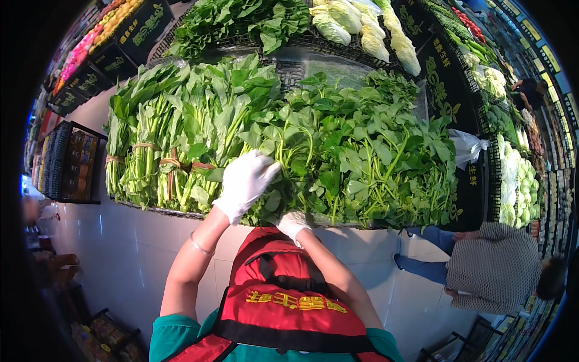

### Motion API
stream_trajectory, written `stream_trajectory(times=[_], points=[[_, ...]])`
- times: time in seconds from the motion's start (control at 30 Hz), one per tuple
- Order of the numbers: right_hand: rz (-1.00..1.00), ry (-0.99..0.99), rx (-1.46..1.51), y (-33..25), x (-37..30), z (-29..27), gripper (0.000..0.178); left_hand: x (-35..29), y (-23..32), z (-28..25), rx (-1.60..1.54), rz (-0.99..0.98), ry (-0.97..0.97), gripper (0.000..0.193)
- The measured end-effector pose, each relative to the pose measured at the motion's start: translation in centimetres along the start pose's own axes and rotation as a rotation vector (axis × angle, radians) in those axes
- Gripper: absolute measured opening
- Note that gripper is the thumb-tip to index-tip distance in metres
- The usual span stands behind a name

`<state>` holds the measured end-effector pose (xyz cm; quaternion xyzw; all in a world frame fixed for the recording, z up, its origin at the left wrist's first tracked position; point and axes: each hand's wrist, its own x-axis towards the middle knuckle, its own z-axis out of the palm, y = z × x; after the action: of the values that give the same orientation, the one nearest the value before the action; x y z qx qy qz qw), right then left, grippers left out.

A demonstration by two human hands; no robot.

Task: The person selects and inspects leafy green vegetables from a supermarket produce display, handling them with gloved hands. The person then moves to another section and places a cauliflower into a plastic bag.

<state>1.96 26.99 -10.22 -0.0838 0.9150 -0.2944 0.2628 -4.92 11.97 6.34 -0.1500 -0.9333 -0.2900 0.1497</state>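
My left hand [246, 184], in a white glove, is closed at the near edge of a loose heap of leafy greens [374, 154], its fingertips pressed together against the stems. Exactly which stems it grips is partly covered by the glove. Lower down, my right hand [294, 225], also white-gloved, reaches up under the overhanging leaves in front of my red apron [280, 277]. Its fingers are hidden among the greens. Left of my left hand stand long-leaved greens in bundles [175, 139], tied with brown bands [172, 163] around their pale stems.
Behind the greens are darker leafy greens [241, 24] and napa cabbages [362, 24] in black crates. A white plastic bag [467, 148] hangs at the display's right end. A person in a patterned top [494, 268] is close on the right. A low rack [72, 163] stands at left.
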Motion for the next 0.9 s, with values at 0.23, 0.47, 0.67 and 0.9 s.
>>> stream_trajectory(times=[0.23, 0.47, 0.67, 0.9], points=[[0.136, -0.248, 0.188, 3.0, 3.5, 6.1, 0.035, -12.5, -0.9, -0.2, -0.328, -0.518, -0.029, 0.019], [0.228, 0.072, 0.075, 3.3, 2.0, 5.0, 0.018, -17.3, -1.3, 4.3, 0.056, -0.490, -0.214, 0.082], [0.106, 0.390, 0.781, 5.4, 2.1, 4.8, 0.016, -15.8, -1.2, 5.8, -0.198, -0.668, -0.309, 0.101], [0.062, 0.391, 0.856, 5.8, 1.3, 3.7, 0.031, -14.3, -2.0, 10.8, -0.250, -0.637, -0.161, 0.093]])
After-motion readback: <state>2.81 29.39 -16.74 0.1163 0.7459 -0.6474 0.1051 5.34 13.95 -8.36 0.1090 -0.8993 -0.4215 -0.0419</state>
